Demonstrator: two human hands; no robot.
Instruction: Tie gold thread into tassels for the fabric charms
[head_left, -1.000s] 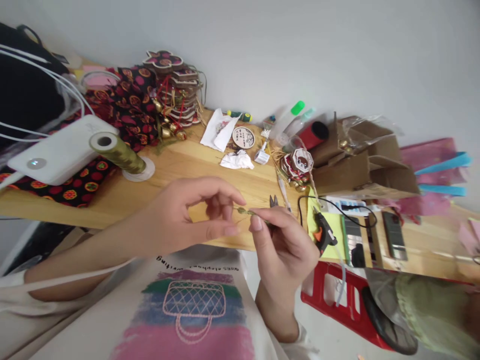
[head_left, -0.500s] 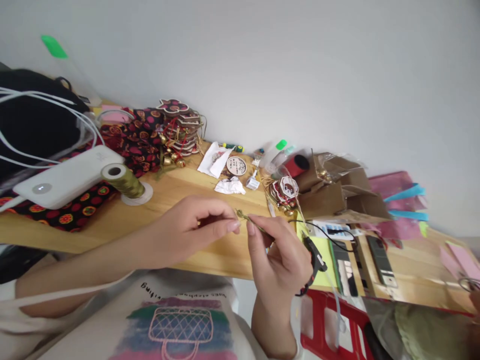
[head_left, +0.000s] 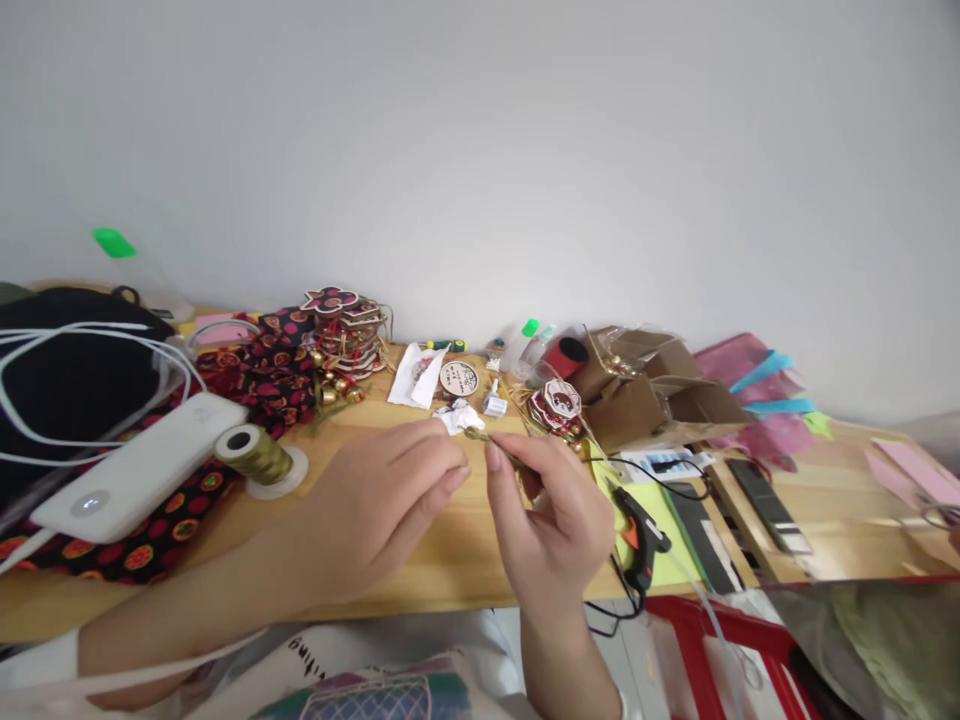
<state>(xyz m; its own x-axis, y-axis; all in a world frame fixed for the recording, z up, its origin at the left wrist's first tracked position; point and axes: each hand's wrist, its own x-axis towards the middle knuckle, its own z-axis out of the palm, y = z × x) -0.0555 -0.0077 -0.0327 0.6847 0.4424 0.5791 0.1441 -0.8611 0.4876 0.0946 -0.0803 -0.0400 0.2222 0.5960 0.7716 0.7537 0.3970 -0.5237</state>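
Since half a second ago, my left hand point(head_left: 382, 500) has rolled over, its back now towards me and its fingers curled under, while my right hand point(head_left: 559, 510) keeps its pinch. Between right thumb and forefinger I grip a small olive knotted cord point(head_left: 475, 433); its knot pokes out past the fingertips, in the gap between my hands, and overlaps a crumpled white tissue point(head_left: 453, 415) beyond. The rest of the cord is lost behind my fingers, and whatever my right palm holds is hidden. I cannot tell whether my left thumb and forefinger, drawn together, have hold of a thread; any strand there is too fine to make out. Beyond my left forearm is a spool point(head_left: 259, 460) of olive thread. Beside my right hand lies a glue gun point(head_left: 643, 540) on yellow paper point(head_left: 675, 508). My shirt print point(head_left: 375, 697) and a red stool point(head_left: 694, 640) are cut off below.
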